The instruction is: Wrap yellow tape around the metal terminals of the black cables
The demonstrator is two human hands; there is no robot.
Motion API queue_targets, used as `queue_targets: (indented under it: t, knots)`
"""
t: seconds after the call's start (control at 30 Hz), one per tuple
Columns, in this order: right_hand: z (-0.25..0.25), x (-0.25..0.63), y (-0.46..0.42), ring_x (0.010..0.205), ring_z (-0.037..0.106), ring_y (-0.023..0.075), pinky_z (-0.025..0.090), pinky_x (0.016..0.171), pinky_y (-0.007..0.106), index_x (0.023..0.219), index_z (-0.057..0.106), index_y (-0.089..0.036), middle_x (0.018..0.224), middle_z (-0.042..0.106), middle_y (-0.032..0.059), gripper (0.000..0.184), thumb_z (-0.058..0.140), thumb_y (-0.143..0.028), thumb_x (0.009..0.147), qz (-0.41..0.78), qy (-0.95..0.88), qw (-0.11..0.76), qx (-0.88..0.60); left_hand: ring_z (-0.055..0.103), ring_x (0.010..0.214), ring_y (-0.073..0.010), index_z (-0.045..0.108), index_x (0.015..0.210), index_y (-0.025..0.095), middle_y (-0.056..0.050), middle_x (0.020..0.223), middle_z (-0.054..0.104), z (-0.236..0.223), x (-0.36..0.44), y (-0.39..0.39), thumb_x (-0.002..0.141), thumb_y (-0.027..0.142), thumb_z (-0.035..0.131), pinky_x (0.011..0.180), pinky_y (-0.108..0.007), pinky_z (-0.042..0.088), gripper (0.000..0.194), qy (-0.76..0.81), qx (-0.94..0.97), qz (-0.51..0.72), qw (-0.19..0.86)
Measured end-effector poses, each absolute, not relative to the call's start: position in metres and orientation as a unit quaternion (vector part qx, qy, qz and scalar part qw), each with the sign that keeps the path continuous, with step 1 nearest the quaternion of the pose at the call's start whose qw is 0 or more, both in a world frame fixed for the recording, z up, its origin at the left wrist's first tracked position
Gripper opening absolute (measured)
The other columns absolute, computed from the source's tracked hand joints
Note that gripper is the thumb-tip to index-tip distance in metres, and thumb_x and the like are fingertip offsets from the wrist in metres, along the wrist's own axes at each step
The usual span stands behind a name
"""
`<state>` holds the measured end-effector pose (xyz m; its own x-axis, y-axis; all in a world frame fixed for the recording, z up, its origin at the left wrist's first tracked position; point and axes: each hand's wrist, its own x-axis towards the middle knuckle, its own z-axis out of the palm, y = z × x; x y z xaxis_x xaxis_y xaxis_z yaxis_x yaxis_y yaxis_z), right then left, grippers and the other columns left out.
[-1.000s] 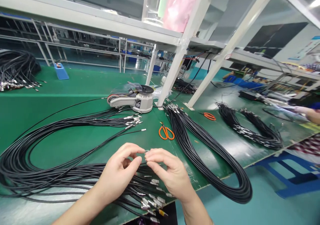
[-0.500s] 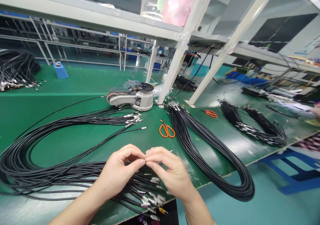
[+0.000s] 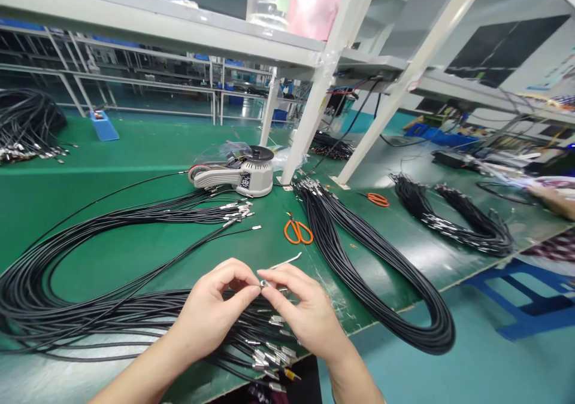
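Note:
My left hand and my right hand meet fingertip to fingertip low in the middle of the view, above the green table. Both pinch a small silver cable connector. A thin white strip sticks up and to the right from the pinch. Under my hands lie the silver-tipped ends of a big looped bundle of black cables that spreads to the left.
A grey tape dispenser stands behind. Orange scissors lie beside a second long cable bundle; more scissors and bundles lie right. White frame posts rise mid-table. Another person's hand is at far right.
My hands have stayed pinched together at the connector. A thin white strip now shows above my right fingers. The view has shifted slightly.

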<state>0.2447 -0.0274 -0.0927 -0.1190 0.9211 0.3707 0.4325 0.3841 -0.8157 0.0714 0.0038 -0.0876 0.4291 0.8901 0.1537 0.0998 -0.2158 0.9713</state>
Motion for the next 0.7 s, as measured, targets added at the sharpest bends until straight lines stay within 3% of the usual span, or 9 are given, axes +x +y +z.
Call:
queue_targets:
  t: [0.23,0.4,0.53,0.6,0.7]
  knots:
    - [-0.084,0.243,-0.026,0.071,0.064,0.0170,0.052,0.066,0.028,0.079,0.072,-0.021,0.076,0.068,0.0033,0.008,0.065,-0.018,0.080,0.253,-0.697,0.461,-0.488,0.055,0.075,-0.0136,0.062,0.075,0.018,-0.001,0.079,0.059,-0.086,0.074,0.001,0.082,0.023,0.057,0.069,-0.025,0.044,0.010,0.364,0.675,0.389,0.510]
    - [-0.065,0.268,-0.034,0.052,0.061,0.0148,0.052,0.053,0.028,0.079,0.073,-0.023,0.071,0.071,0.0020,0.011,0.062,-0.024,0.081,0.201,-0.650,0.470,-0.562,0.060,0.080,-0.0152,0.061,0.099,0.020,-0.002,0.087,0.063,-0.092,0.071,0.003,0.083,0.030,0.056,0.075,-0.028,0.049,0.019,0.405,0.642,0.403,0.511]
    - [-0.045,0.310,-0.064,0.050,0.063,0.0180,0.054,0.053,0.030,0.086,0.075,-0.024,0.059,0.070,0.0018,0.015,0.066,-0.033,0.077,0.126,-0.558,0.488,-0.659,0.059,0.084,-0.0161,0.062,0.094,0.020,-0.003,0.091,0.063,-0.101,0.070,0.008,0.087,0.029,0.050,0.077,-0.030,0.048,0.016,0.424,0.714,0.375,0.413]
    - [-0.044,0.324,-0.080,0.051,0.065,0.0195,0.054,0.051,0.030,0.087,0.074,-0.024,0.061,0.072,0.0027,0.019,0.068,-0.037,0.075,0.137,-0.535,0.477,-0.684,0.058,0.087,-0.0174,0.063,0.096,0.021,-0.004,0.093,0.064,-0.109,0.074,0.010,0.087,0.027,0.049,0.080,-0.032,0.047,0.017,0.414,0.766,0.340,0.355]
    - [-0.058,0.324,-0.093,0.050,0.065,0.0190,0.053,0.047,0.027,0.073,0.074,-0.024,0.057,0.071,0.0020,0.012,0.070,-0.036,0.072,0.202,-0.547,0.457,-0.671,0.056,0.091,-0.0201,0.064,0.104,0.021,-0.005,0.097,0.065,-0.120,0.084,0.010,0.086,0.023,0.050,0.085,-0.037,0.045,0.023,0.387,0.823,0.294,0.294]
